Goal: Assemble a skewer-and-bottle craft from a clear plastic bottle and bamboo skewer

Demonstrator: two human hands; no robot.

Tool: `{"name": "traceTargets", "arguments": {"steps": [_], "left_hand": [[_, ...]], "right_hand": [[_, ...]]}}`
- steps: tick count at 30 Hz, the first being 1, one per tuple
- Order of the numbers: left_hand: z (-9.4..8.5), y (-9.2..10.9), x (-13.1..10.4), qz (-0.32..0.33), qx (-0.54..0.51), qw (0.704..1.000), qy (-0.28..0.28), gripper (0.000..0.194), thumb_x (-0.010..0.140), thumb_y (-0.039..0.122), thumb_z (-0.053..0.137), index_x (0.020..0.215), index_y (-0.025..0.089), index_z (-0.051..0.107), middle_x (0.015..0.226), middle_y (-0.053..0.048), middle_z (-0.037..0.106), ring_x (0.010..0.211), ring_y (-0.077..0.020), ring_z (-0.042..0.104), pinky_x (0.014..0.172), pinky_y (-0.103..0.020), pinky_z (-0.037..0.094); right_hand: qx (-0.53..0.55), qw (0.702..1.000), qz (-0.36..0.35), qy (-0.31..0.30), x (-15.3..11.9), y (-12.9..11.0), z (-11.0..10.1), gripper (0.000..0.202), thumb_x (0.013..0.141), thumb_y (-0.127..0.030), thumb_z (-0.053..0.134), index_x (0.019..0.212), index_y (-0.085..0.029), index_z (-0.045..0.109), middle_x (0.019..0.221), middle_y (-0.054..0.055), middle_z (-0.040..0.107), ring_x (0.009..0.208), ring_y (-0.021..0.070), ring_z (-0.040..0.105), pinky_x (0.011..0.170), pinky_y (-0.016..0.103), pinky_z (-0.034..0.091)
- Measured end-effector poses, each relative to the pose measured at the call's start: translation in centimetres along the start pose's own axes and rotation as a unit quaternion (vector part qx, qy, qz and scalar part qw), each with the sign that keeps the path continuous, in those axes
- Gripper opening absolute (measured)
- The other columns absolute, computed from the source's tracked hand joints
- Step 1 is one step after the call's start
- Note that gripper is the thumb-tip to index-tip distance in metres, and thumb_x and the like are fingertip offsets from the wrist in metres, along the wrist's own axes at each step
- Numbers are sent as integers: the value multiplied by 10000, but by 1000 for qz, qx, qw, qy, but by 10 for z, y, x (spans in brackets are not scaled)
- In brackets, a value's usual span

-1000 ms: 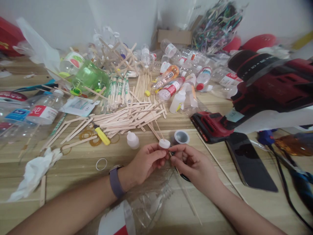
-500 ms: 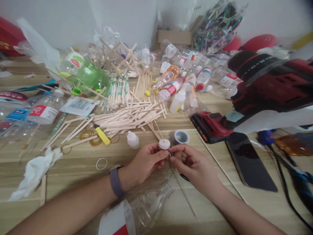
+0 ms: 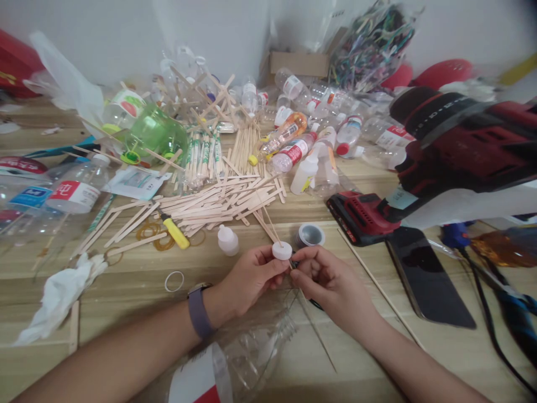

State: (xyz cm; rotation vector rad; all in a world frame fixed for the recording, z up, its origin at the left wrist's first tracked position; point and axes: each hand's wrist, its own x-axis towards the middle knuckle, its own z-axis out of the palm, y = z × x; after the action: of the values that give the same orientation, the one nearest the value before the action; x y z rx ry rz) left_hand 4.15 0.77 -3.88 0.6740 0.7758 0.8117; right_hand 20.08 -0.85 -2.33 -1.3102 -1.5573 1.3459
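A white bottle cap (image 3: 282, 251) is pinched between the fingers of my left hand (image 3: 250, 280). Through the cap runs a thin bamboo skewer (image 3: 321, 338), slanting from the wooden sticks beyond down toward me. Just below the cap, the thumb and forefinger of my right hand (image 3: 338, 288) are closed on that skewer. Dark material shows beside my right fingertips, but I cannot make it out. Under my hands lies a clear plastic bottle (image 3: 251, 358) on its side. A small grey cup (image 3: 310, 235) stands right behind the cap.
Flat wooden craft sticks (image 3: 210, 204) are heaped ahead. A white dropper bottle (image 3: 228, 240) and a yellow-handled tool (image 3: 176, 233) lie left of centre. At right are a red cordless drill (image 3: 453, 151), a phone (image 3: 430, 280) and another skewer (image 3: 377, 285). Plastic bottles (image 3: 291, 154) crowd the back.
The near end of the skewer has shifted slightly up and left, and the cap has tilted a little. Both hands keep their hold in nearly the same place.
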Motion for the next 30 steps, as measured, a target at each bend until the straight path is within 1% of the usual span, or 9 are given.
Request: {"name": "traceTargets", "arguments": {"steps": [9,14,18,23,26,30], "left_hand": [[-1,-1,0,4,13,1000,-2,254,669,336,736,689,147,568,598,42,517,528,-67,403,519,-228,285],[-1,-3,2,0,21,1000,0,226,691,337,696,721,145,580,564,49,505,515,-67,406,512,-220,284],[-1,0,1,-9,18,1000,9,223,685,332,692,705,147,569,554,47,515,506,-64,416,509,-216,294],[0,4,-1,-33,12,999,4,200,691,318,671,683,153,558,543,47,523,493,-60,432,496,-205,303],[1,8,-3,-59,32,998,2,192,714,316,648,679,155,549,535,48,525,477,-56,441,480,-193,298],[3,16,-7,-73,57,996,-2,191,752,299,626,658,165,528,493,65,491,440,-48,412,451,-182,270]], "right_hand": [[1,1000,0,-3,0,1,1,151,818,-337,599,866,-210,534,544,-73,441,463,99,396,416,225,302],[-1,1000,11,-9,0,1,1,183,814,-362,604,874,-202,538,537,-77,446,460,97,400,419,228,298],[51,998,34,-27,1,-1,0,237,815,-408,616,891,-199,535,531,-82,455,451,90,409,423,225,292],[117,990,57,-49,3,-6,0,338,767,-477,677,894,-198,536,559,-75,487,459,80,402,421,216,298],[136,986,73,-55,4,-7,0,361,754,-493,692,876,-193,533,563,-71,510,452,71,390,414,210,289],[151,983,85,-61,2,-6,-2,380,740,-505,707,860,-189,535,552,-76,512,439,64,382,416,208,274]]}}
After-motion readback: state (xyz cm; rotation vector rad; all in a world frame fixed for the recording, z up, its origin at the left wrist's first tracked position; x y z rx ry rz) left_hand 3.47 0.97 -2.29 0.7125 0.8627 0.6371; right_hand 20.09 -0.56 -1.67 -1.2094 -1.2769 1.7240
